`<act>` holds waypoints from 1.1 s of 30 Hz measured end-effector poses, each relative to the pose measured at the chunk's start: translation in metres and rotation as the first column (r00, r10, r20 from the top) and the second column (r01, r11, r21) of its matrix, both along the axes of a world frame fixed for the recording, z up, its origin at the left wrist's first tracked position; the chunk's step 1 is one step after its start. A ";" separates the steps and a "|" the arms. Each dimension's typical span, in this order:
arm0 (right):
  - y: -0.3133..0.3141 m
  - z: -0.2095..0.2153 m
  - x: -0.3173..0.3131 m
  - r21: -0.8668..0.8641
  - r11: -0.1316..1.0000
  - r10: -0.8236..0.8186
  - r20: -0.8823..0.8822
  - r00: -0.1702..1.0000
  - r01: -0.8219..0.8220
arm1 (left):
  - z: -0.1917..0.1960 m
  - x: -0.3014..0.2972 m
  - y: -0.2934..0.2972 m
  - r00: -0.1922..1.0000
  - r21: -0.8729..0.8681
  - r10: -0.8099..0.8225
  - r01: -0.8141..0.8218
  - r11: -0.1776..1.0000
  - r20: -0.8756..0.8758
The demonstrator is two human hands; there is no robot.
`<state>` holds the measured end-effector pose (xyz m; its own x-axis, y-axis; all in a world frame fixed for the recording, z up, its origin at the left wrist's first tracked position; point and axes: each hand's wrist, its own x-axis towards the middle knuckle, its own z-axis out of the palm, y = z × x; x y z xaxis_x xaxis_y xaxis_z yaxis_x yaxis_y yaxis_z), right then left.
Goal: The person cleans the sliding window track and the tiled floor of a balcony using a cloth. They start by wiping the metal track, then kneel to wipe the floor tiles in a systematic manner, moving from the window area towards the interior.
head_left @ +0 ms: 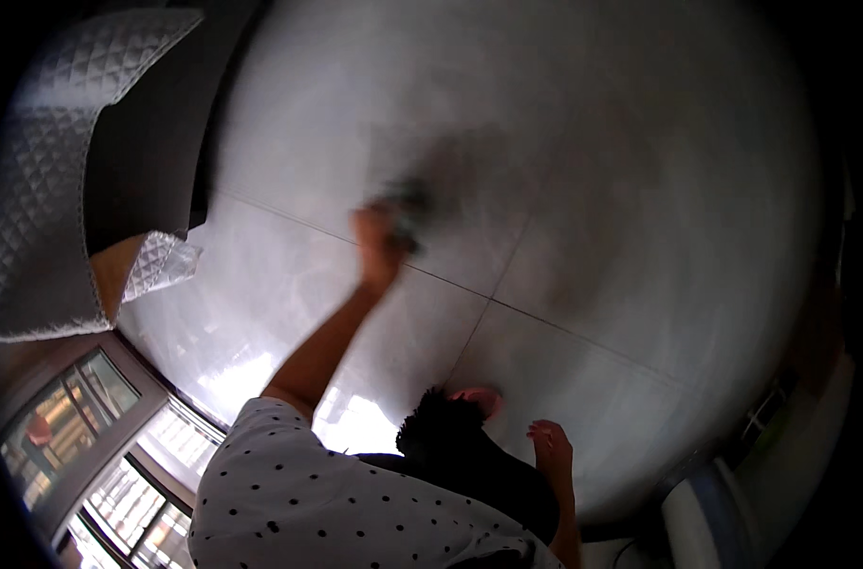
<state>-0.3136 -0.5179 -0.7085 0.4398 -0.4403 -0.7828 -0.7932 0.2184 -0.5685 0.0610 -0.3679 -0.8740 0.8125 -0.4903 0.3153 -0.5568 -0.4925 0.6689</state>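
Observation:
My left hand (379, 248) reaches forward over the grey tiled floor (593, 209), its arm stretched out from a white, black-dotted sleeve. Its fingers are closed round a dark greenish object (410, 213), smeared by motion, whose kind I cannot make out. Whether that object touches the floor is not clear. My right hand (550, 443) hangs low beside my black-clad leg, fingers loosely bent and a little apart, with nothing seen in it. Below me, a pink slipper (481, 400) shows partly behind a black fuzzy thing (441, 422).
On the left stands furniture with a silvery quilted cover (37, 209) over dark panels. A framed glass door or window (90, 408) lets in light at the lower left, glaring on the tiles. A pale, blue-edged object (702, 512) sits at the lower right.

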 end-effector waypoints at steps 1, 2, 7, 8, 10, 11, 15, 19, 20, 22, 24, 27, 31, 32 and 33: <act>0.004 -0.006 -0.003 0.020 1.000 -0.007 0.038 0.999 0.006 | -0.024 0.027 0.035 0.983 0.004 0.177 -0.177 0.984 -0.046; 0.008 -0.012 -0.009 0.027 0.999 -0.027 0.066 0.997 0.026 | -0.022 0.053 0.047 0.958 0.315 0.279 -0.285 0.905 0.066; 0.032 -0.029 -0.034 0.072 0.997 -0.032 0.047 0.998 0.029 | -0.056 0.068 -0.029 0.863 0.273 0.392 -0.480 0.834 0.319; 0.034 -0.031 -0.039 0.062 0.998 -0.005 0.050 0.999 0.002 | -0.052 0.041 -0.072 0.910 0.258 0.280 -0.362 0.896 0.304; 0.031 -0.022 -0.038 0.068 0.995 -0.067 -0.011 0.998 0.067 | -0.042 -0.024 -0.150 0.979 0.519 0.052 -0.148 0.842 0.196; 0.030 -0.016 -0.041 0.063 0.991 -0.111 -0.054 0.992 0.115 | -0.006 -0.060 -0.197 0.980 0.697 -0.049 0.173 0.695 -0.194; 0.025 -0.005 -0.053 -0.027 0.986 -0.166 -0.008 0.986 0.166 | -0.030 -0.201 -0.249 0.894 0.207 -0.447 0.434 0.877 0.017; 0.007 0.005 -0.068 -0.273 0.928 -0.242 0.072 0.968 0.252 | -0.006 -0.257 -0.261 0.871 -0.060 -0.382 0.383 0.922 -0.308; -0.002 0.004 -0.072 -0.359 0.886 -0.276 0.102 0.956 0.294 | -0.001 -0.262 -0.257 0.759 -0.212 -0.395 0.333 0.919 -0.518; -0.016 -0.007 -0.080 -0.328 0.805 -0.446 0.214 0.869 0.494 | 0.019 -0.257 -0.238 0.382 -0.433 -0.452 0.140 0.890 -0.806; -0.035 -0.003 -0.056 0.015 0.693 -0.709 0.195 0.678 0.721 | 0.076 -0.234 -0.216 -0.108 -0.312 -0.320 -0.086 0.946 -0.941; -0.043 -0.016 -0.014 0.529 0.349 -0.932 0.109 0.346 0.774 | 0.112 -0.227 -0.189 -0.440 -0.210 -0.269 -0.179 0.961 -0.857; -0.026 -0.054 0.004 0.908 0.146 -0.974 0.062 0.219 0.392 | 0.121 -0.232 -0.165 -0.271 -0.309 -0.283 0.059 0.949 -0.920; -0.023 -0.054 0.008 0.925 0.100 -0.981 0.030 0.190 0.367 | 0.110 -0.230 -0.156 -0.101 -0.403 -0.391 0.178 0.898 -0.915; -0.021 -0.052 0.011 0.938 0.049 -0.987 -0.007 0.160 0.343 | 0.098 -0.229 -0.148 0.053 -0.461 -0.499 0.312 0.831 -0.865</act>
<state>-0.3023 -0.5391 -0.7603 0.6443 -0.3362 -0.6869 0.4738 0.8805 0.0135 -0.1678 -0.5158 -0.7756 0.1892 -0.8906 -0.4136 0.4509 -0.2954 0.8423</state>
